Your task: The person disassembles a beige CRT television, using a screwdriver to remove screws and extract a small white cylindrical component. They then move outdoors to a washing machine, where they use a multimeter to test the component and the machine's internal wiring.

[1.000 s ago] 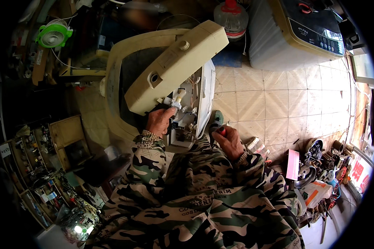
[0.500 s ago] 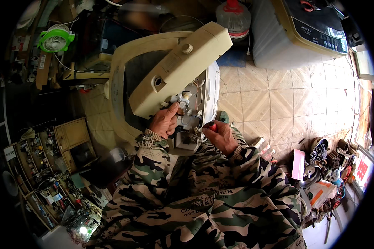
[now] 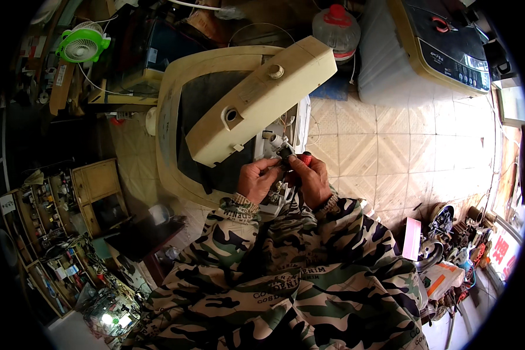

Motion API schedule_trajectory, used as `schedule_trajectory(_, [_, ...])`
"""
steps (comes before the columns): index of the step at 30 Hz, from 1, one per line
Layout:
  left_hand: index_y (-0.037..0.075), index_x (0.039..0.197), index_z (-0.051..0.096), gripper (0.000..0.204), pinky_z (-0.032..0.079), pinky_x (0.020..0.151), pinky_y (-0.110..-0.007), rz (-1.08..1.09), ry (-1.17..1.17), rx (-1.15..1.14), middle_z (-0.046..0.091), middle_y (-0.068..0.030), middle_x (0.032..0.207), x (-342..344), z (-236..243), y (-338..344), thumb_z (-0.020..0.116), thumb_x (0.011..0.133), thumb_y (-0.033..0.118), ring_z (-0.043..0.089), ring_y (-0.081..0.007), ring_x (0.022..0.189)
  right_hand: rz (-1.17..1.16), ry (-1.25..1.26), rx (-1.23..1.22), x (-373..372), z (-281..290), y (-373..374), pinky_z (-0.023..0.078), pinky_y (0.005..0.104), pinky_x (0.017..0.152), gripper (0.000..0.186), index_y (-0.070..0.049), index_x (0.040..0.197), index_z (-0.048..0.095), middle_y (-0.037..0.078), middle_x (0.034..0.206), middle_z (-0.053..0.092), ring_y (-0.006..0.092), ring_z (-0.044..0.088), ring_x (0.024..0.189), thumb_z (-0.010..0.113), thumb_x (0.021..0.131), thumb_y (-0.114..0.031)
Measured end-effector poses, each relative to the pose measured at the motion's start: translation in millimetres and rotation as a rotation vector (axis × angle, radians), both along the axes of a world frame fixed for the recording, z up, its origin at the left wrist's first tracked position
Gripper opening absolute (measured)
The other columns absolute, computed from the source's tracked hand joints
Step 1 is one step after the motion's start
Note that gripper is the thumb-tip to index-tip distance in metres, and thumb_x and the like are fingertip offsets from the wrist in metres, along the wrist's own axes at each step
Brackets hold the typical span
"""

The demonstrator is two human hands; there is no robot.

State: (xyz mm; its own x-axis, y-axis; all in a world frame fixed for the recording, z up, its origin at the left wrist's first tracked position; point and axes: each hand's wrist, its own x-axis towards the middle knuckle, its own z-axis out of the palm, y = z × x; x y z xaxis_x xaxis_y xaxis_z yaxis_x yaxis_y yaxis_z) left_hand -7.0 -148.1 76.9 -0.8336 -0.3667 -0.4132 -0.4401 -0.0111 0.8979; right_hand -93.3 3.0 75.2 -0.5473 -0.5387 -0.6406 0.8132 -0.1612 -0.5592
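Note:
My left hand (image 3: pixel 258 179) is closed, its fingers pinching a small part with a white tube and a dark body (image 3: pixel 284 150). Close beside it, my right hand (image 3: pixel 312 182) grips a red-handled screwdriver (image 3: pixel 306 157), and its thumb and fingertips also reach the part. Both hands work just above the opened body of an appliance, where wires and white fittings (image 3: pixel 283 192) show. A long cream panel cover (image 3: pixel 256 99) with a round knob (image 3: pixel 275 71) and a round hole lies tilted across the appliance. The screwdriver's tip is hidden.
Beneath the cover is a cream-rimmed tub frame (image 3: pixel 168 111). A washing machine (image 3: pixel 391 64) and a clear bottle with a red cap (image 3: pixel 336 32) stand at the far right. Metal parts (image 3: pixel 449 245) pile at the right, cluttered shelves (image 3: pixel 52 233) at the left, a green fan (image 3: pixel 83 45) far left.
Both hands have come together; the right moved up with the screwdriver. The small part has been drawn toward me, away from the cover. The whole view has shifted slightly.

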Motion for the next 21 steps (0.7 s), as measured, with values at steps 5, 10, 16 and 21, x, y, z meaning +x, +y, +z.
schedule_trajectory(5, [-0.006,0.108,0.069,0.025,0.045,0.061,-0.021,-0.031,-0.066,-0.188,0.065,0.0015,0.078,1.4,6.9,-5.2,0.072,0.092,0.012,0.053,-0.0028,0.069,-0.031,0.031,-0.028,6.8,-11.2,-6.3,0.046,0.0273,0.056,0.015,0.002,0.098,0.063,0.005,0.078,0.063,0.0126,0.057,0.061,0.066,0.092,-0.012])
schedule_trajectory(10, [-0.006,0.103,0.070,0.027,0.045,0.059,-0.022,0.132,-0.060,0.073,0.062,0.0024,0.070,-0.1,13.8,-7.0,0.071,0.093,0.019,0.053,-0.0037,0.066,-0.203,-0.123,-0.180,19.2,-15.8,-14.2,0.046,0.0274,0.056,0.019,0.002,0.104,0.061,0.006,0.082,0.061,0.0149,0.058,0.065,0.068,0.087,-0.002])
schedule_trajectory(16, [0.000,0.099,0.066,0.023,0.028,0.042,-0.020,0.265,-0.154,0.178,0.048,0.0074,0.060,-17.6,26.0,4.8,0.069,0.095,0.022,0.035,-0.0004,0.047,-0.362,-0.187,-0.202,25.5,-16.8,-27.5,0.047,0.0299,0.058,0.033,-0.001,0.114,0.054,0.006,0.090,0.059,0.0176,0.059,0.069,0.067,0.085,0.007])
schedule_trajectory(21, [0.000,0.098,0.066,0.019,0.027,0.041,-0.020,0.311,-0.160,0.269,0.049,0.0069,0.060,-27.1,22.0,10.9,0.068,0.095,0.019,0.034,-0.0011,0.045,-0.469,-0.194,-0.235,35.4,-22.7,-30.9,0.047,0.0293,0.057,0.032,-0.001,0.114,0.055,0.006,0.089,0.060,0.0174,0.059,0.068,0.067,0.085,0.006])
